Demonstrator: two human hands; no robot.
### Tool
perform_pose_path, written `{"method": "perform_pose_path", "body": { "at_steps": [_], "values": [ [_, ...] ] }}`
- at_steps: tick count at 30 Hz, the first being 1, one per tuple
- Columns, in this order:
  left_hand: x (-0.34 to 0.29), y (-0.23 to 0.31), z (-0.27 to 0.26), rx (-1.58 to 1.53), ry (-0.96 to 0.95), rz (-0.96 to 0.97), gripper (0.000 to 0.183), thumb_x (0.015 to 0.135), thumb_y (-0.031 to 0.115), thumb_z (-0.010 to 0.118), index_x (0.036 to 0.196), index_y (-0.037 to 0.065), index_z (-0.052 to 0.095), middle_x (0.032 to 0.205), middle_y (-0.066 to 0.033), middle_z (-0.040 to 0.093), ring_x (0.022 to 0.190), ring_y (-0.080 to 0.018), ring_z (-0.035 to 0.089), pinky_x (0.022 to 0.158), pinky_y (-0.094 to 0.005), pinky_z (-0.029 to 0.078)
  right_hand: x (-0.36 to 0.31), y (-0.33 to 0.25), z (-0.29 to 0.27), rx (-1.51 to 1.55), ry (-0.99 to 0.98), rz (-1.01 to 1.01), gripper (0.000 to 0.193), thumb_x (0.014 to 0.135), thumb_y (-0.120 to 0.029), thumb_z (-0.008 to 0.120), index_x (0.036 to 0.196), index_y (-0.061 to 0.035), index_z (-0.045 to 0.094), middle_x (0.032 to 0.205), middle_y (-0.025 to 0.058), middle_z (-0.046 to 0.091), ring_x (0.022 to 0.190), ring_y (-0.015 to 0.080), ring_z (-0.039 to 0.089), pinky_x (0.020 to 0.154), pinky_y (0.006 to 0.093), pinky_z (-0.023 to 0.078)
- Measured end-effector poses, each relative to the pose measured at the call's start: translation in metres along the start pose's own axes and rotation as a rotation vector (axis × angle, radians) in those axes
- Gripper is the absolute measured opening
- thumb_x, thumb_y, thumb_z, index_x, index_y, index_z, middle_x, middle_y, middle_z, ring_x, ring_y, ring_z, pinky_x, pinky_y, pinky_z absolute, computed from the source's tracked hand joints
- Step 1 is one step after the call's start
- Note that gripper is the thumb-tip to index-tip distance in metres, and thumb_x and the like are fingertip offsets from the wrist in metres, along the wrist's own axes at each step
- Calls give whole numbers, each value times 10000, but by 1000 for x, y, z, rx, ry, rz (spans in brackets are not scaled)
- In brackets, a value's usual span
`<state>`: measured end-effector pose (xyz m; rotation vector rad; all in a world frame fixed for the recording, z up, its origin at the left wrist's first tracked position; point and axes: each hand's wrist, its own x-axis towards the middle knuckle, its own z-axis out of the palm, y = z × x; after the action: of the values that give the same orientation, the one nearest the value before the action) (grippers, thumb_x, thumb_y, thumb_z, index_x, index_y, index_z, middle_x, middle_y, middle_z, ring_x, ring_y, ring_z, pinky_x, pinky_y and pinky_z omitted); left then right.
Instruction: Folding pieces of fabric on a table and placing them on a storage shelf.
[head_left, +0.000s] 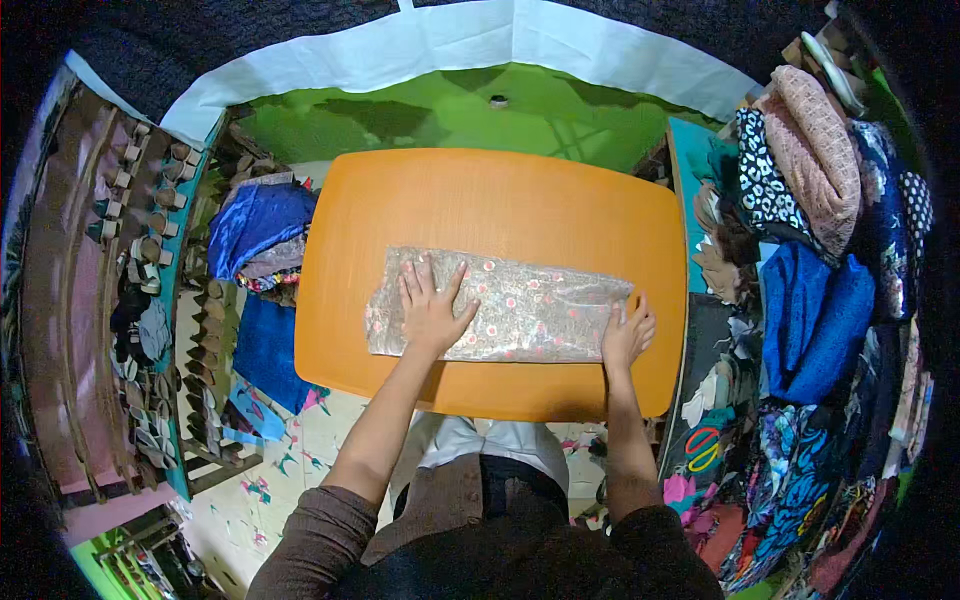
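A folded grey-brown cloth (pixel 540 315) with a pink and red flower pattern lies across an orange table (pixel 500 195). It has a slight sheen and forms a long strip. My left hand (pixel 432 312) presses flat on its left part, fingers spread. At the cloth's right end rests my right hand (pixel 627 333), thumb apart from slightly bent fingers, touching the edge; nothing is visibly gripped in it. The cloth's underside is hidden.
Racks of shoes (pixel 150 240) stand on the left, beside piled blue fabric (pixel 255 225). Heaped clothes (pixel 815 320) and yellow-and-red-handled scissors (pixel 703 448) are on the right. Behind the table are a green wall (pixel 450 105) and a white hanging sheet (pixel 440 45).
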<state>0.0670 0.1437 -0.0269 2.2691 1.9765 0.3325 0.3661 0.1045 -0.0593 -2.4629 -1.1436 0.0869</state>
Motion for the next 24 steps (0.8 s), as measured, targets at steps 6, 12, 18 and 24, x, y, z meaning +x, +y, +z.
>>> {"method": "perform_pose_path", "body": {
  "at_steps": [6, 12, 18, 24],
  "values": [
    [-4, 4, 14, 82, -58, 5, 631, 817, 557, 465, 1374, 288, 345, 1484, -138, 151, 1327, -482, 75, 1052, -603, 68, 6, -12, -6, -369, 41, -264, 509, 879, -246, 468, 1365, -152, 350, 1446, 107, 254, 1345, 370, 164, 1050, 593, 85],
    [4, -1, 20, 96, -68, -9, 640, 814, 546, 466, 1377, 268, 343, 1482, -145, 152, 1324, -487, 85, 1046, -612, 63, -43, -82, -14, -14, -169, -683, 518, 835, -306, 500, 1319, -136, 426, 1421, 112, 323, 1342, 312, 226, 1051, 599, 110],
    [11, 2, 25, 113, -35, -21, 638, 813, 551, 462, 1377, 276, 348, 1483, -155, 147, 1324, -482, 96, 1041, -614, 68, -56, -105, 11, -68, -329, -825, 495, 847, -374, 496, 1318, -239, 426, 1387, 71, 377, 1324, 254, 271, 1054, 569, 158],
    [6, 8, 22, 106, -87, -20, 640, 824, 543, 449, 1386, 258, 335, 1484, -165, 128, 1318, -504, 60, 1047, -604, 44, 1, -45, 12, -152, -225, -499, 555, 881, -375, 443, 1387, -179, 327, 1474, 94, 209, 1350, 292, 206, 1069, 558, 109]
  ]
}}
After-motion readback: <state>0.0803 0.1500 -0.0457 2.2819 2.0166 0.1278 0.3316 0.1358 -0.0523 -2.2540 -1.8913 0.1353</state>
